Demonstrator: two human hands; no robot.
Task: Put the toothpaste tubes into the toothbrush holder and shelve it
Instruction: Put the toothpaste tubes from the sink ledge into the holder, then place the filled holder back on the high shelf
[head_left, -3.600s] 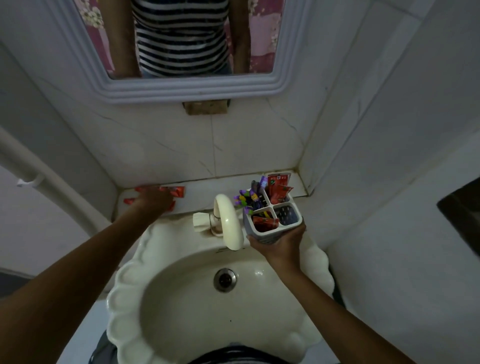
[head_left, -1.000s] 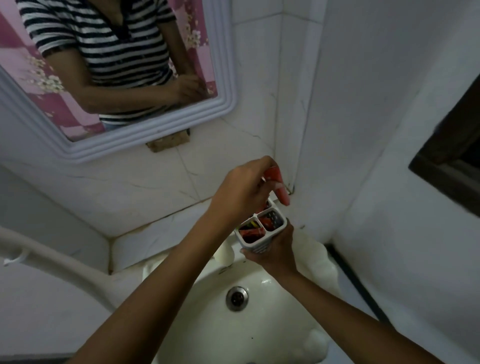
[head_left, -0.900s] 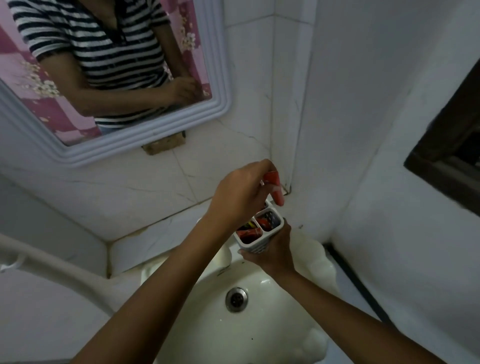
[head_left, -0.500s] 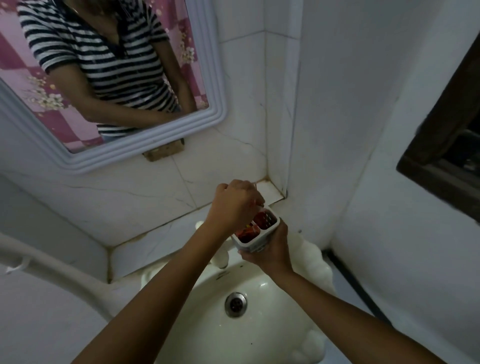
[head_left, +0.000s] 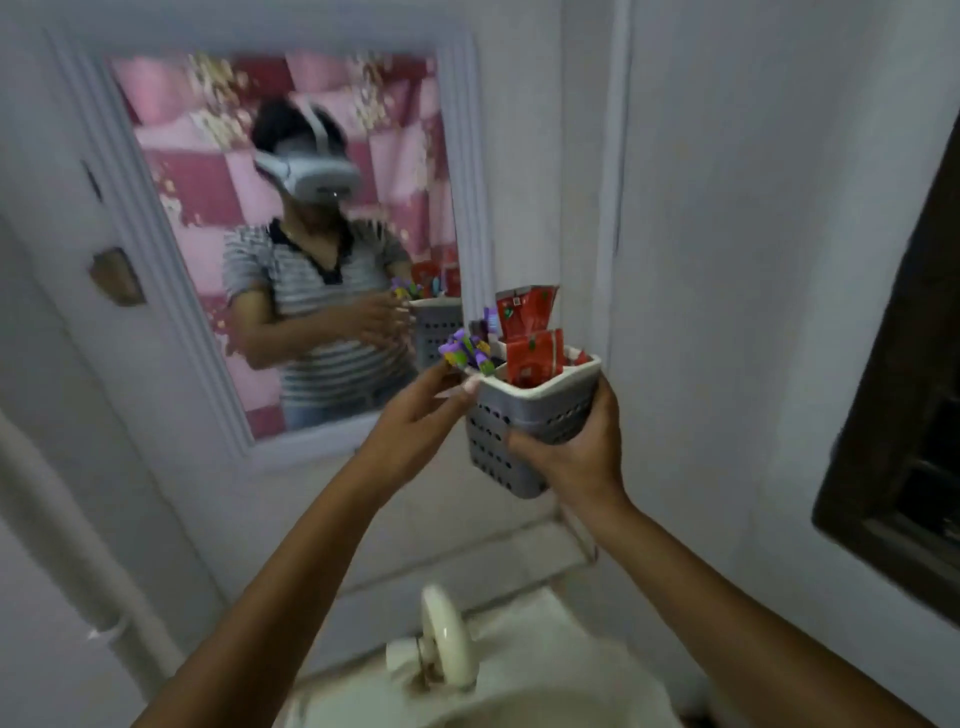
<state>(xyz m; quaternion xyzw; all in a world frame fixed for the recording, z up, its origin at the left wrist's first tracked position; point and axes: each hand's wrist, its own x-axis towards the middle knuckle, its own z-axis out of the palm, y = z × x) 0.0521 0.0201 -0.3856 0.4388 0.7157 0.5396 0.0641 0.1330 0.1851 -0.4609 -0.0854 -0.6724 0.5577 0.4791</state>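
Up in front of the mirror, well above the sink, I have the toothbrush holder lifted in both hands. My right hand is wrapped around its lower half from the right and underneath, fingers curled firmly against the grey perforated wall, so it carries the holder. My left hand comes in from the left with the fingers loosely bent, their tips touching the holder's near-left rim; it steadies rather than clasps, and it holds nothing of its own. The holder tilts a little, its top leaning to the right. Red toothpaste tubes stand up out of its rear and right compartments, two of them rising clear above the rim, and a bunch of purple-and-green toothbrushes pokes out of the left compartment just beside my left fingertips. The cream tap sits below, at the back of the sink. A dark window frame is set in the white wall to my right. The picture is somewhat blurred.
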